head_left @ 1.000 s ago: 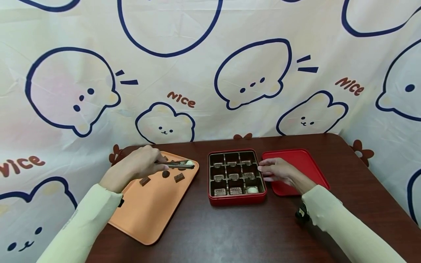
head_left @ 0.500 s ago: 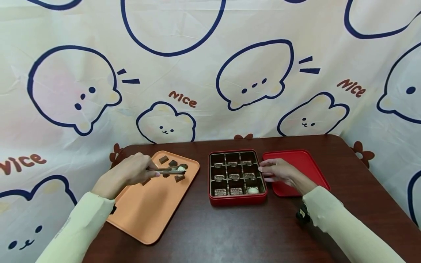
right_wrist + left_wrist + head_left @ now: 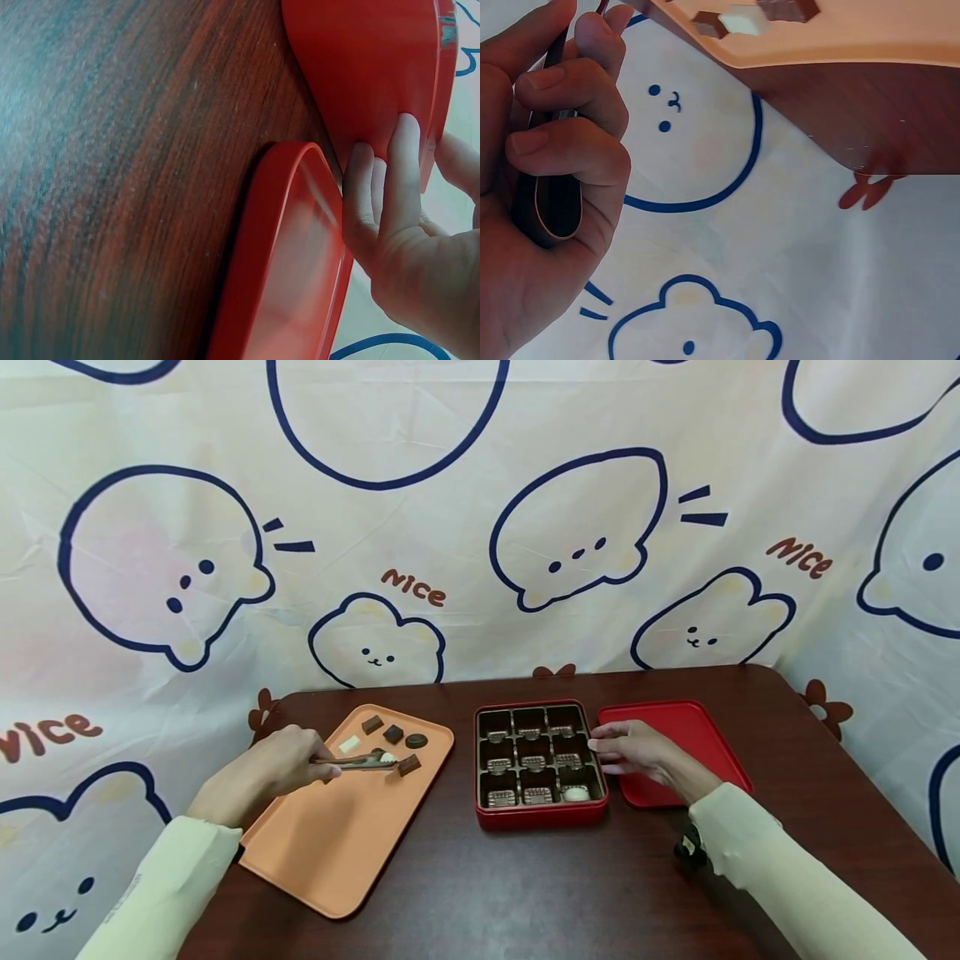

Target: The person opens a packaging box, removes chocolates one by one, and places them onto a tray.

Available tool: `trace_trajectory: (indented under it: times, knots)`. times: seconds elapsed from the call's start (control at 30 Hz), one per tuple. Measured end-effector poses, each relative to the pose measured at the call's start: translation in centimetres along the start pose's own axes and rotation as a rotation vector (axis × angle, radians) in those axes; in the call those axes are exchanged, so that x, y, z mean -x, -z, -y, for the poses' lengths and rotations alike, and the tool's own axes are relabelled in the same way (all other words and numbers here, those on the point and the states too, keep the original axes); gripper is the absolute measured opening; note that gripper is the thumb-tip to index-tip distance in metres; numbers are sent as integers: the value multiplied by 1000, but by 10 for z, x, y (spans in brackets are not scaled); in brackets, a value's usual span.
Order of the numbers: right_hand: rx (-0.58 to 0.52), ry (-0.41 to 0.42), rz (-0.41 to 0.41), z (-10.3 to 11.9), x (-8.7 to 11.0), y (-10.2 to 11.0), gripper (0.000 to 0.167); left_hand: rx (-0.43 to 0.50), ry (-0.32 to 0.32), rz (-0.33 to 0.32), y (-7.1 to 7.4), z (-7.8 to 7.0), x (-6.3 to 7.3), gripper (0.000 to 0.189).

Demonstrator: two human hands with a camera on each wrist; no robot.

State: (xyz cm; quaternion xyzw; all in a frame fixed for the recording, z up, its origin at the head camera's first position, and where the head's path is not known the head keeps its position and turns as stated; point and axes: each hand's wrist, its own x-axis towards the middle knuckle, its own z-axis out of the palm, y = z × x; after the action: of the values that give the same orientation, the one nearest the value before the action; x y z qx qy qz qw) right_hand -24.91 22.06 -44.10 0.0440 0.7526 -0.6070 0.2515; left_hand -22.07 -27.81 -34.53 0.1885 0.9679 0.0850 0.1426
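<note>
My left hand grips dark tongs above the orange tray. A small white piece shows at the tongs' tips. Nearby on the tray lie a flat white chocolate, a round dark chocolate and several brown blocks, one of them a chocolate right by the tips. With fingers extended, my right hand touches the right wall of a red box; its thumb is near the rim. Inside the box, a round white chocolate occupies the front right compartment.
A red lid lies flat to the right of the box, partly beneath my right hand and forearm. Dark wooden table lies between tray and box and in front. A printed cloth hangs behind the table.
My left hand has drawn the tongs left and toward me across the tray, the white piece at their tips moving along. A flat white chocolate is uncovered. My right hand stays at the box.
</note>
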Motion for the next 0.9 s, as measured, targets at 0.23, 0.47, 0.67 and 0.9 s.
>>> trace_trajectory:
  times: [0.23,0.47,0.67,0.9]
  knots:
    - [7,-3,0,0,0,0,60,10,22,-8,-9,12,3,15]
    - [6,-4,-3,0,-1,0,59,-1,46,3,-12,25,4,13]
    - [5,0,-2,-1,-2,0,58,9,56,25,-11,31,5,15]
    - [5,3,-5,-2,-1,0,57,-1,67,34,-13,34,4,15]
